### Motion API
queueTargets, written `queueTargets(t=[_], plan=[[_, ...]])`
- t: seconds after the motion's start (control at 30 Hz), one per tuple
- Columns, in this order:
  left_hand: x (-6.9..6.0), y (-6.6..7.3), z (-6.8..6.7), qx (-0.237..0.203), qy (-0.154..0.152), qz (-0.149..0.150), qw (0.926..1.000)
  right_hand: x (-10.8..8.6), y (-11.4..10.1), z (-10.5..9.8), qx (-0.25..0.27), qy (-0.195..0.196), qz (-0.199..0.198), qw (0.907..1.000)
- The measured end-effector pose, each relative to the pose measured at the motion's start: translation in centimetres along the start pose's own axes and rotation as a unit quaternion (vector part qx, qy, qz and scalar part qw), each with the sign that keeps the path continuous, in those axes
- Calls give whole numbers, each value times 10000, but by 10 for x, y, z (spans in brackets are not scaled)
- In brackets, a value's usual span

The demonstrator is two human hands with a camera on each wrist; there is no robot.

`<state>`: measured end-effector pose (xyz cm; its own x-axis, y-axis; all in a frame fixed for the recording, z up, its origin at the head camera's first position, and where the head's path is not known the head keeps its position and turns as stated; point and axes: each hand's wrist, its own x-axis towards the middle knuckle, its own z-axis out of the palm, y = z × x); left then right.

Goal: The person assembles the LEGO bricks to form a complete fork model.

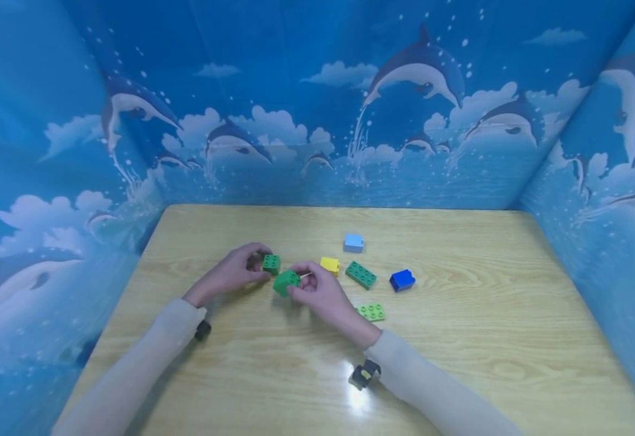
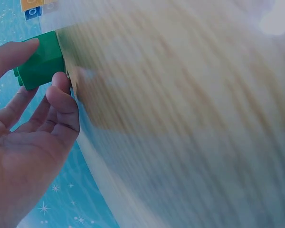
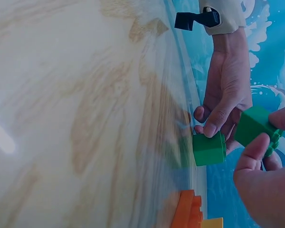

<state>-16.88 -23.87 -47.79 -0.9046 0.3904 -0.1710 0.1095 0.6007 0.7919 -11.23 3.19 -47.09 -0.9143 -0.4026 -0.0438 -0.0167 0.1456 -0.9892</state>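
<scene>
Left of the middle of the table, my left hand pinches a green toy brick between thumb and fingers. In the left wrist view the thumb lies over this green brick with fingertips at its other side. My right hand holds a second green brick, tilted and close beside the first. In the right wrist view, the thumb and fingers of the right hand pinch this second brick with its studs toward the palm. The two bricks appear apart.
Right of the hands lie a yellow brick, a light blue brick, a long dark green brick and a blue brick. A light green brick is partly behind the right wrist. Dolphin-printed curtains surround the wooden table.
</scene>
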Motion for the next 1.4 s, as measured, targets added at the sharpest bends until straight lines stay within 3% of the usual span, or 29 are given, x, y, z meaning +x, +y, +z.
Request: queueTargets(t=[0.23,0.33,0.5,0.7,1.07,1.4], plan=[[5,1,-2,-47,8,-6,10000,10,5,2,182,195,-620,9977],[6,1,-2,-63,-11,6,10000,12,-1,7,419,263,-519,9974],[6,1,-1,-122,-33,4,9999,17,-6,13,326,383,-352,9981],[4,2,0,-293,-80,-86,9995,32,-7,15,56,652,-625,9959],[7,2,-1,-353,-57,-276,9990,47,-5,17,-376,670,-648,9949],[8,2,0,-213,-98,-259,9994,62,3,20,-560,586,-594,9949]])
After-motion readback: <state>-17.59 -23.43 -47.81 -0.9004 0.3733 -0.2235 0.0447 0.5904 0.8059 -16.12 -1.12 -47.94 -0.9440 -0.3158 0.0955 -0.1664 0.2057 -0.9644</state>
